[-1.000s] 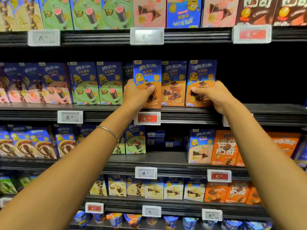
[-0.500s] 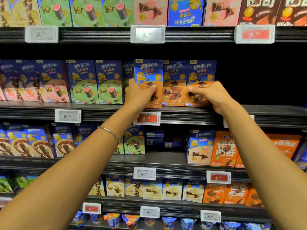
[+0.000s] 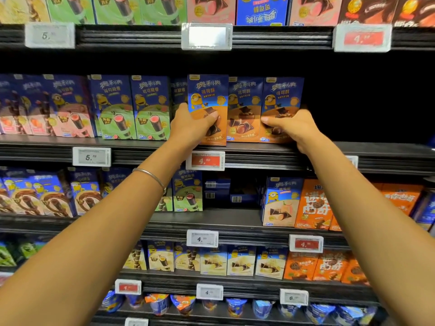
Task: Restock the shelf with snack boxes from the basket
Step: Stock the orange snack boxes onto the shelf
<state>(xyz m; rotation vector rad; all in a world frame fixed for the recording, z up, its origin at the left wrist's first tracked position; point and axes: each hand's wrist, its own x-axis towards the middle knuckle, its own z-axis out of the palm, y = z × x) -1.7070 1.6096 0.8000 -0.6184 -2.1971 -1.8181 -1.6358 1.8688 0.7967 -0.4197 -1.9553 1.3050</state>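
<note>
Three blue-and-orange snack boxes stand side by side on the second shelf (image 3: 376, 151). My left hand (image 3: 190, 128) grips the left box (image 3: 208, 95), thumb across its front, and this box stands slightly forward of the others. The middle box (image 3: 244, 109) is untouched. My right hand (image 3: 294, 128) holds the right box (image 3: 282, 95) at its lower right, thumb laid over the front. The basket is out of view.
To the right of the three boxes the shelf is dark and bare. Green and pink snack boxes (image 3: 131, 109) fill the shelf to the left. Price tags (image 3: 204, 160) hang on the shelf edges. Lower shelves carry orange boxes (image 3: 313, 203) and more snacks.
Both hands stay on the same boxes. The left box has come slightly forward and my view has shifted a little; otherwise nothing moved.
</note>
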